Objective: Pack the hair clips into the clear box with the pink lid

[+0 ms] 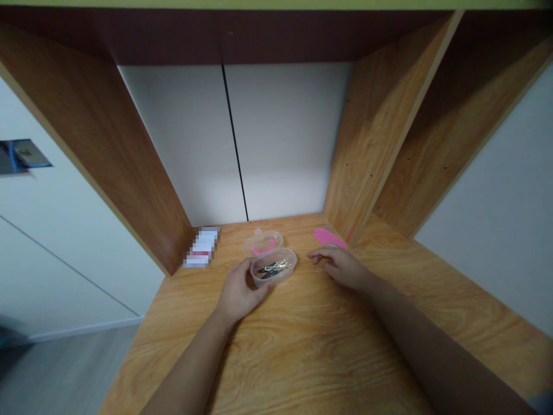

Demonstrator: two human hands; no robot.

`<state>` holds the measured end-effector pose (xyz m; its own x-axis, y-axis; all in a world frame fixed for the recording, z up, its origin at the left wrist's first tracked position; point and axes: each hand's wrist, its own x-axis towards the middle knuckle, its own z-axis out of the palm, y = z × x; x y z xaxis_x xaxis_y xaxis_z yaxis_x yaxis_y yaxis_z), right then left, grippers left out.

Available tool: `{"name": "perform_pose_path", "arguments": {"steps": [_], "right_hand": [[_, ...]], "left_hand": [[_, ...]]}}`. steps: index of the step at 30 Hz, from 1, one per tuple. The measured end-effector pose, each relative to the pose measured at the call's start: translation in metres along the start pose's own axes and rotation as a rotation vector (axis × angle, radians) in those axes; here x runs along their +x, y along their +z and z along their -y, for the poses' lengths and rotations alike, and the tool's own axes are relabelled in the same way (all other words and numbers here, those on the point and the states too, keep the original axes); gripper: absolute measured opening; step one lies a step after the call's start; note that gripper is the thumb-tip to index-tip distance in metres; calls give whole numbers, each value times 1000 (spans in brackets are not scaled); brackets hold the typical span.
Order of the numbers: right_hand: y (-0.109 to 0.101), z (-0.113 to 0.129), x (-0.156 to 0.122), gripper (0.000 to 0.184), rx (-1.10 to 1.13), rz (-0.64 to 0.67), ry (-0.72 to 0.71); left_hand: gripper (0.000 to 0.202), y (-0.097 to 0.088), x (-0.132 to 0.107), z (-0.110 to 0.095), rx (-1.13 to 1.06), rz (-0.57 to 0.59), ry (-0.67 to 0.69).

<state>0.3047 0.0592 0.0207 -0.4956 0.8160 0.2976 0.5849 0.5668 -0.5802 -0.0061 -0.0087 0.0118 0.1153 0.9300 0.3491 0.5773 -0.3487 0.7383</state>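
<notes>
A small clear plastic box [273,268] stands on the wooden desk [302,346], its hinged lid [262,242] with a pink clasp lying open behind it. Small metal clips lie inside the box. My left hand [240,293] holds the box's near left side, fingers curled round it. My right hand [340,266] rests on the desk to the right of the box, fingers loosely bent, thumb and fingertips close together just short of a flat pink oval object [326,236]. I cannot make out anything between those fingers.
A small white and red packet [201,248], blurred out, lies at the back left of the desk. Wooden side panels [142,190] wall the desk on the left and right, and a white back wall [276,144] closes it off. Floor shows at the lower left.
</notes>
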Motion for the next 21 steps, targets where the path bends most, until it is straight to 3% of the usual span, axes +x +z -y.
{"name": "perform_pose_path", "arguments": {"steps": [4, 13, 17, 21], "right_hand": [[6, 11, 0, 39, -3, -76, -92], [20, 38, -2, 17, 74, -160, -142], [31, 36, -2, 33, 261, -240, 9], [32, 40, -1, 37, 428, -223, 21]], "left_hand": [[47, -1, 0, -3, 0, 6, 55], [49, -3, -1, -12, 8, 15, 167], [51, -1, -1, -13, -61, 69, 245], [50, 1, -2, -11, -74, 89, 314]]}}
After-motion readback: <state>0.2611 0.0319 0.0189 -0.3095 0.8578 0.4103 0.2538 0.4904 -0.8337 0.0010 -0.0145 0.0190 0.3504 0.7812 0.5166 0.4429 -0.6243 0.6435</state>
